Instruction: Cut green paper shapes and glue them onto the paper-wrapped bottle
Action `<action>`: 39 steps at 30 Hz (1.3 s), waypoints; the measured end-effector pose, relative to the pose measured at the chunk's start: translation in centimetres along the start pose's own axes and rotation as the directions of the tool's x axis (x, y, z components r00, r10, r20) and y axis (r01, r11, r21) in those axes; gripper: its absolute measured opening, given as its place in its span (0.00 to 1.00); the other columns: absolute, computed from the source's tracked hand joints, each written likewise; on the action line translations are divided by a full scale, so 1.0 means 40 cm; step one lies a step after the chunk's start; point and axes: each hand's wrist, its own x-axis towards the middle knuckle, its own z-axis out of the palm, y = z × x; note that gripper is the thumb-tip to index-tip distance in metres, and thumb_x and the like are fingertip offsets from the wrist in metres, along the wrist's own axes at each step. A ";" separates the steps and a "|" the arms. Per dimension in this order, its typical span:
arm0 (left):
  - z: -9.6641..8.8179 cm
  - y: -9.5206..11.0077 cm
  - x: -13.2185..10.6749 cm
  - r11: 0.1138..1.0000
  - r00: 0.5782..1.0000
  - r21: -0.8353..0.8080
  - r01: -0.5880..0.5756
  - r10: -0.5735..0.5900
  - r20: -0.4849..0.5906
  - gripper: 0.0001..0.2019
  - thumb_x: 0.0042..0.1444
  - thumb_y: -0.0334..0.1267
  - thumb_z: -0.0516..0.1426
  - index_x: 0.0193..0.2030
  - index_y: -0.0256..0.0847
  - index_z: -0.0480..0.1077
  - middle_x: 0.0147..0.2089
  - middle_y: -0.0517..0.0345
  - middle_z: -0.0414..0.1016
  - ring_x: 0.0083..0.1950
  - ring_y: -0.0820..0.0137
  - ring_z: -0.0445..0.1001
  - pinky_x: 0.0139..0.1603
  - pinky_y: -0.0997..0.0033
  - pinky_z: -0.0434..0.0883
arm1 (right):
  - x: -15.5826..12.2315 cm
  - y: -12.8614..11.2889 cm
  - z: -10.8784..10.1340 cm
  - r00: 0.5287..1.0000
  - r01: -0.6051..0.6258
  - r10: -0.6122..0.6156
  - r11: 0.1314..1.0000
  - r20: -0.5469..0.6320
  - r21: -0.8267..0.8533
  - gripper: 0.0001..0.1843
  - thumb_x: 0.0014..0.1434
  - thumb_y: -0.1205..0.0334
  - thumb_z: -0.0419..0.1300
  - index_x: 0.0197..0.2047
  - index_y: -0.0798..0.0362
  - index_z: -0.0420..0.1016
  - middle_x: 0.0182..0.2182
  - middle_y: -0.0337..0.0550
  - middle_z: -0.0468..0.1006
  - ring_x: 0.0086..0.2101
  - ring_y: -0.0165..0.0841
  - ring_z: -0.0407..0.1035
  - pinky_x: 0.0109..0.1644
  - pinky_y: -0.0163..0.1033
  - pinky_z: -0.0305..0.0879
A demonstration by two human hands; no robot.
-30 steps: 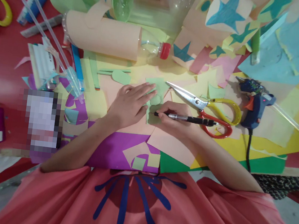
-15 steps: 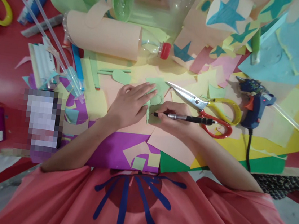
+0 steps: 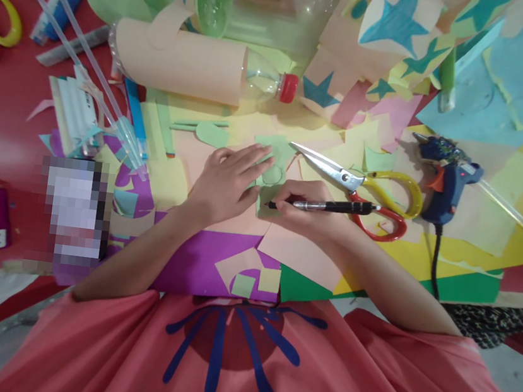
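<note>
My left hand (image 3: pixel 228 178) lies flat with fingers stretched out, pressing a light green paper piece (image 3: pixel 276 159) onto peach paper. My right hand (image 3: pixel 305 211) is closed round a black pen (image 3: pixel 331 207), whose tip touches the green paper just right of my left fingers. A drawn circle (image 3: pixel 272 174) shows on the green piece above the pen tip.
Scissors with yellow and red handles (image 3: pixel 367 193) lie open just beyond my right hand. A blue glue gun (image 3: pixel 444 180) with its cord sits to the right. A plastic bottle wrapped in peach paper (image 3: pixel 196 64) lies behind. Coloured paper scraps cover the red table (image 3: pixel 0 107).
The pen tip has crept slightly down and left on the green paper, and the pen now tilts a little. My left hand has stayed put.
</note>
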 end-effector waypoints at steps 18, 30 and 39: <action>0.010 -0.008 -0.004 1.000 0.999 0.006 -0.020 0.020 -0.033 0.27 0.67 0.44 0.50 0.72 0.49 0.66 0.77 0.52 0.63 0.76 0.56 0.64 0.70 0.51 0.60 | 0.000 0.008 -0.005 0.997 -0.011 0.008 0.999 0.075 0.049 0.16 0.53 0.61 0.65 0.21 0.50 0.62 0.18 0.30 0.63 0.22 0.24 0.53 0.25 0.34 0.51; 0.010 -0.009 -0.004 1.000 1.000 0.009 -0.012 0.012 -0.006 0.29 0.66 0.48 0.54 0.73 0.45 0.64 0.76 0.45 0.63 0.77 0.51 0.63 0.71 0.49 0.59 | 0.005 -0.021 -0.042 1.000 -0.003 0.001 0.990 0.016 0.141 0.10 0.52 0.65 0.58 0.20 0.50 0.66 0.18 0.34 0.69 0.21 0.27 0.60 0.25 0.36 0.57; 0.012 -0.007 -0.001 0.999 1.000 0.020 0.026 -0.026 0.008 0.34 0.64 0.54 0.58 0.74 0.44 0.62 0.77 0.44 0.61 0.78 0.51 0.61 0.74 0.51 0.58 | 0.003 -0.017 -0.030 0.946 -0.134 0.148 0.989 -0.288 0.065 0.06 0.53 0.60 0.62 0.34 0.50 0.80 0.29 0.41 0.83 0.30 0.34 0.76 0.34 0.40 0.71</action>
